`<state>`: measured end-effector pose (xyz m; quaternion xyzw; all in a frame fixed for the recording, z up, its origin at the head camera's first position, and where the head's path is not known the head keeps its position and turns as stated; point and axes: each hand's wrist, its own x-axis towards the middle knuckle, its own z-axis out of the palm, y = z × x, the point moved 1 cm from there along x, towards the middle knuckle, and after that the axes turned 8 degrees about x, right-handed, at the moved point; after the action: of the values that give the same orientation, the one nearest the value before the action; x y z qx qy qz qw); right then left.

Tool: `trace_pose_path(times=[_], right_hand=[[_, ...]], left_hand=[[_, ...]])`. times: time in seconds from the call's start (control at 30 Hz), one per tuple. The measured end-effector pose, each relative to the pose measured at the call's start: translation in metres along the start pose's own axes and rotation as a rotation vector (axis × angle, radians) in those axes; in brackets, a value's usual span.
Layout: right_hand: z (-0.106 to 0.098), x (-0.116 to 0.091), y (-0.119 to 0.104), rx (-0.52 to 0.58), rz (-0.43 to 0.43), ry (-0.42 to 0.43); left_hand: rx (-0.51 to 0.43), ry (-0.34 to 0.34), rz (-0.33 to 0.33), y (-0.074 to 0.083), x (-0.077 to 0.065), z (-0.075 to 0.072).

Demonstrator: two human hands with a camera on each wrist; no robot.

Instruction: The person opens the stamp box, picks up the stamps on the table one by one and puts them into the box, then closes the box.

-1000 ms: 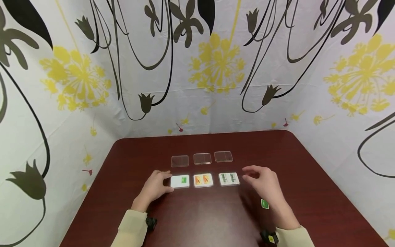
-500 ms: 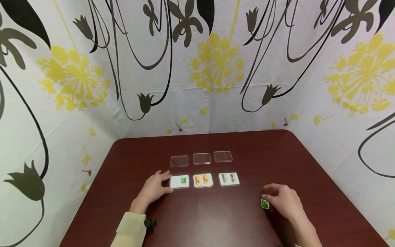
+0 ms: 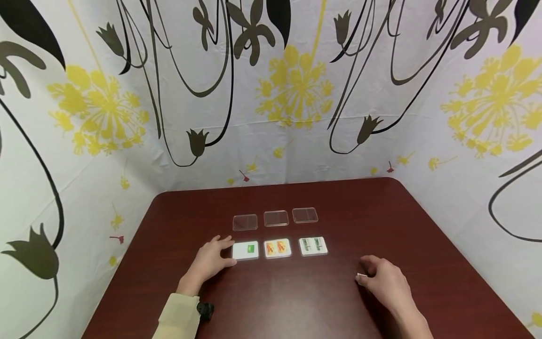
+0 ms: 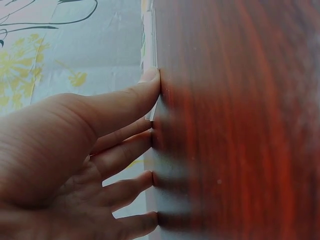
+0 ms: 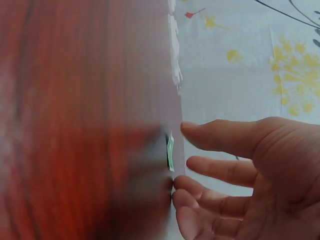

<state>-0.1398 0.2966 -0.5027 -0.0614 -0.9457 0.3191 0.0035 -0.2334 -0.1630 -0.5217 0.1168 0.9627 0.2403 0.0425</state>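
Observation:
My left hand (image 3: pixel 209 260) holds the left end of a flat clear case (image 3: pixel 240 251), thumb at its near edge and fingers at its far edge. On the case's white insert lies one green stamp-like card (image 3: pixel 251 249). In the left wrist view, the thumb (image 4: pixel 125 100) touches the case's edge, and the other fingertips rest on the table. At the right, my right hand (image 3: pixel 387 285) pinches a small green stamp-like card (image 5: pixel 170 152) at the tabletop. That card looks slightly bowed, and the thumb partly covers it in the head view.
Beside the held case lie a case with two orange cards (image 3: pixel 277 248) and one with two green-and-white cards (image 3: pixel 313 246). Three clear lids (image 3: pixel 276 218) form a row behind. A patterned curtain (image 3: pixel 237 165) surrounds the dark red table (image 3: pixel 351 202).
My right hand has moved right and towards me, from beside the right-hand case to the loose card, and its fingers have closed on it. My left hand has stayed at its case.

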Motion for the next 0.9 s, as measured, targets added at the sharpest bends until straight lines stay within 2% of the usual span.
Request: trace_pose_path(times=[0.3, 0.9], right_hand=[[0.0013, 0.0037, -0.0035, -0.098, 0.015, -0.003], [0.0047, 0.0028, -0.0091, -0.031, 0.0, 0.052]], left_hand=[[0.005, -0.001, 0.002, 0.0019, -0.0017, -0.0012], [0.008, -0.008, 0.0, 0.0031, -0.0017, -0.0027]])
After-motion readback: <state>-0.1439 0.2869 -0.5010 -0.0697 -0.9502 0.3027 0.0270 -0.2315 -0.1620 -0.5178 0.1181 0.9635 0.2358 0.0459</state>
